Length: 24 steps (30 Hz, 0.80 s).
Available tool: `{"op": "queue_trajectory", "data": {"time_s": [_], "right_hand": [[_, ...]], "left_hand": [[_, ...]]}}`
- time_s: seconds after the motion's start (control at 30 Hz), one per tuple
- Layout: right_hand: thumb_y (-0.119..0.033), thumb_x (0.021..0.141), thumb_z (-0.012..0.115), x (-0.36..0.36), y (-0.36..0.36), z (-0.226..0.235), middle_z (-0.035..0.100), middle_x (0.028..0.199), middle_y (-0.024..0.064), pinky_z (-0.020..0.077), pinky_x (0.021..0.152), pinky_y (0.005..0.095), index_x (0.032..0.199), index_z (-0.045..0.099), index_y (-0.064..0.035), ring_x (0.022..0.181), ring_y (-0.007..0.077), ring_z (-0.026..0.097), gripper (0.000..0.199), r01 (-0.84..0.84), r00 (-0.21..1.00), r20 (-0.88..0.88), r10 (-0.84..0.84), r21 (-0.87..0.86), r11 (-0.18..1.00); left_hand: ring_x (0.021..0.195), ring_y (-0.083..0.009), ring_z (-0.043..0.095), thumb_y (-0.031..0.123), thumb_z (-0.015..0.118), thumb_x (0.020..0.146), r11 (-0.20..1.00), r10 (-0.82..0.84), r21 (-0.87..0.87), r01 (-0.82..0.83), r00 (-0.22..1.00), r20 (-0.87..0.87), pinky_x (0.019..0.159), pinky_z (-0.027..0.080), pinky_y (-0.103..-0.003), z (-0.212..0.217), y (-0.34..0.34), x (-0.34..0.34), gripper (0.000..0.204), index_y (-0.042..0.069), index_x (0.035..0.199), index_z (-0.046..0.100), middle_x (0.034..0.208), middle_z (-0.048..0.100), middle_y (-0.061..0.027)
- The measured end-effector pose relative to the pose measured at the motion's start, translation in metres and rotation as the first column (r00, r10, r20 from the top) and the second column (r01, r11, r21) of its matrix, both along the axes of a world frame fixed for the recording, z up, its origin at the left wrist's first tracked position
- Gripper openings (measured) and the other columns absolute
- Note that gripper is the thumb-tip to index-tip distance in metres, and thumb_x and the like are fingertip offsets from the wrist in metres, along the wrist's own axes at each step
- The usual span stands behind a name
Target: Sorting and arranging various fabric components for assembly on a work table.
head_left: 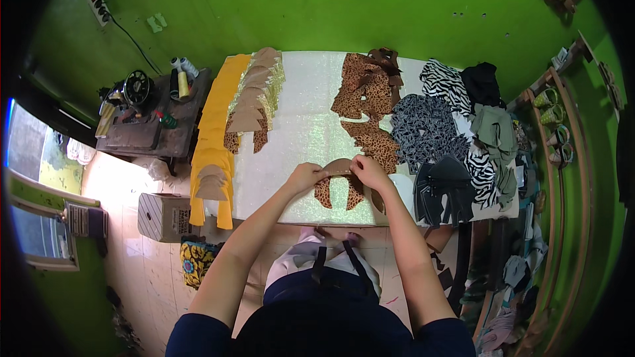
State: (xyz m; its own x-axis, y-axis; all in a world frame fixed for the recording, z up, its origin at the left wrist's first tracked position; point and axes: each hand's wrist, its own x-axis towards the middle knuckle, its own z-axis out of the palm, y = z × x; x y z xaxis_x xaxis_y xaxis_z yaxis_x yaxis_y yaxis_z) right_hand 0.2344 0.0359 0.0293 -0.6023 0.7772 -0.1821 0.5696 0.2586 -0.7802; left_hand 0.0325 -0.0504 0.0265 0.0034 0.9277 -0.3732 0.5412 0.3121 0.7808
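Both hands are closed at the near side of the table over one workpiece. My left hand (307, 176) pinches the left end of a brown half-round piece (340, 166), and my right hand (370, 173) pinches its right end. Below that piece, the two legs of a leopard-print fabric cut-out (355, 193) lie on the table; whether the two are joined I cannot tell. Just beyond my right hand is a pile of leopard-print cut-outs (370, 142). Further left, overlapping brown half-round pieces (248, 119) lie in a column on leopard-print and glittery fabric.
The pale, shiny tabletop (307, 106) carries yellow cut-outs (213, 139) at left. At right lie dark patterned pieces (426, 125), black cut-outs (443, 188) and zebra-print fabric (446, 82). A sewing machine (137, 89) stands left, a cardboard box (164, 217) below it, a wooden rack (575, 125) right.
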Motion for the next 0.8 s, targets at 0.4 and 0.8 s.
{"op": "queue_trajectory", "data": {"time_s": [0.4,0.8], "right_hand": [[-0.019,0.082,0.051,-0.016,-0.027,-0.006,0.062,0.079,0.0137,0.0452,0.065,0.0418,0.095,0.052,-0.0102,0.075,0.0316,0.059,0.016,0.126,0.939,0.301,-0.165,0.145,0.981],[-0.022,0.080,0.055,-0.016,-0.035,-0.005,0.061,0.081,0.0150,0.0453,0.066,0.0426,0.097,0.051,-0.0114,0.078,0.0332,0.058,0.021,0.160,0.889,0.407,-0.210,0.156,0.975]], "left_hand": [[0.067,-0.0227,0.062,0.031,0.049,0.081,0.988,-0.139,-0.098,0.122,0.970,-0.198,0.065,0.048,-0.035,0.004,0.007,0.003,0.030,0.007,0.077,0.066,0.067,0.064,-0.0067],[0.076,-0.0308,0.062,0.042,0.051,0.080,0.956,-0.294,-0.115,0.271,0.862,-0.413,0.068,0.049,-0.041,-0.009,0.017,0.002,0.037,0.008,0.084,0.066,0.080,0.064,-0.0152]]}}
